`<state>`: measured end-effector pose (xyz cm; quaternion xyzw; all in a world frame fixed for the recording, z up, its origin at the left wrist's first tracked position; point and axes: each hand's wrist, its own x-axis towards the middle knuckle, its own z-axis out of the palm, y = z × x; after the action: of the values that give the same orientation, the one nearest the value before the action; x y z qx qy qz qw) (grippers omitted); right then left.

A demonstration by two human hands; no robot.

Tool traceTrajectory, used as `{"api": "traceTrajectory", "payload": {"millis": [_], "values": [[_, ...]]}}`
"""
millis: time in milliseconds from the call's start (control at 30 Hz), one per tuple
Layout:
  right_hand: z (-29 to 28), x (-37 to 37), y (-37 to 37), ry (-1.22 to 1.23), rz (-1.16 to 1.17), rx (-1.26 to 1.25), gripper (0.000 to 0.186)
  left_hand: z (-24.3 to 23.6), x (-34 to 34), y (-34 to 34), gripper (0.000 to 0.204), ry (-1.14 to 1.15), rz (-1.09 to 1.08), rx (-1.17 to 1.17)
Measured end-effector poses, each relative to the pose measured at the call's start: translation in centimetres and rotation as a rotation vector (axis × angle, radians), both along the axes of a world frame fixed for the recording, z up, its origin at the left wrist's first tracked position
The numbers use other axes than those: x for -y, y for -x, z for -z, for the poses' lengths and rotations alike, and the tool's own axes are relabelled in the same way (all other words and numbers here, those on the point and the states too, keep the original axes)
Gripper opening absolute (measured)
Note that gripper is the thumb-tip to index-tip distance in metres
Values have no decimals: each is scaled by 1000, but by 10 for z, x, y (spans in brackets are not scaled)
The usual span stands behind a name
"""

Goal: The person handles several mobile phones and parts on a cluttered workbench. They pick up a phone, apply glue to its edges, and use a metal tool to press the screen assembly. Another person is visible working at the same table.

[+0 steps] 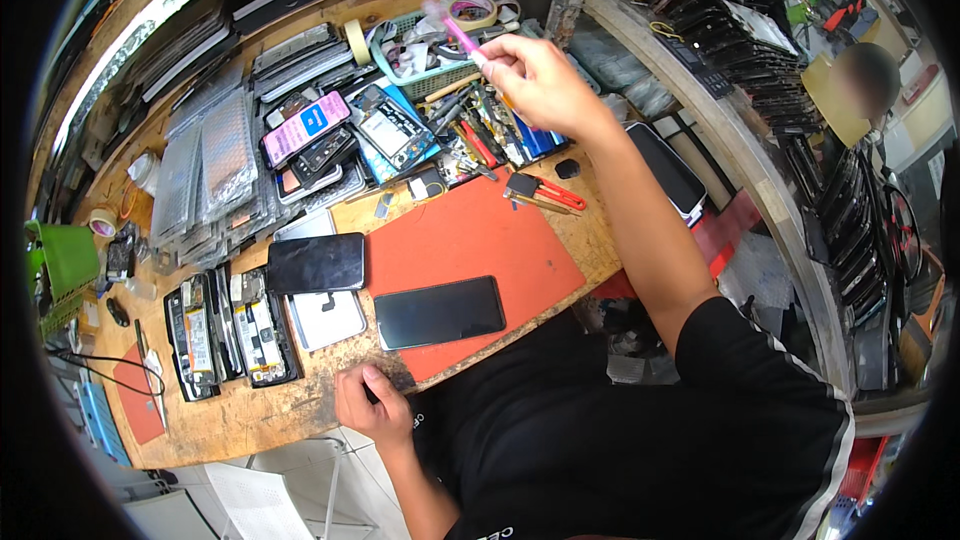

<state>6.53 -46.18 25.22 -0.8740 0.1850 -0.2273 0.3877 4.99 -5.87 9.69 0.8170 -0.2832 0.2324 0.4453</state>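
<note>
My right hand (533,82) is raised over the back of the bench, fingers closed on a pink tool (455,30), its far end blurred above a teal basket (420,78) of small items. Below it lie jumbled hand tools (478,140). My left hand (372,408) rests at the bench's front edge, fingers curled with nothing visible in them. An orange mat (460,230) carries a dark phone (439,313). To its left, another dark phone (316,263) overlaps a white panel (325,325), beside opened phones (262,330) with their insides showing.
Bubble-wrapped sheets (220,150) and stacked phone parts (305,130) crowd the back left. A green basket (60,275) stands at the left end. Shelves packed with dark parts (830,240) line the right side. A white chair (250,500) is below the bench (200,435).
</note>
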Motion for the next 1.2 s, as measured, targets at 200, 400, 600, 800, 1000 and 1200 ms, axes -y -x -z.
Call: {"api": "traceTrajectory", "payload": {"millis": [200,400,600,800,1000,1200], "values": [[51,-135,38,46,-849,297,22,-27,16,8,23,487,205,-521],[76,-135,55,27,-437,292,21,-49,-1,-15,22,724,255,-574],[88,-21,33,778,159,-329,7,-121,-54,-57,33,718,-333,-110],[89,-29,14,872,49,-503,11,-224,-109,-87,28,654,-570,745],[101,-30,22,945,135,-408,12,-290,-158,-171,30,231,-737,788],[103,-27,38,691,-12,-316,13,-313,-183,-228,43,-10,-438,337]]}}
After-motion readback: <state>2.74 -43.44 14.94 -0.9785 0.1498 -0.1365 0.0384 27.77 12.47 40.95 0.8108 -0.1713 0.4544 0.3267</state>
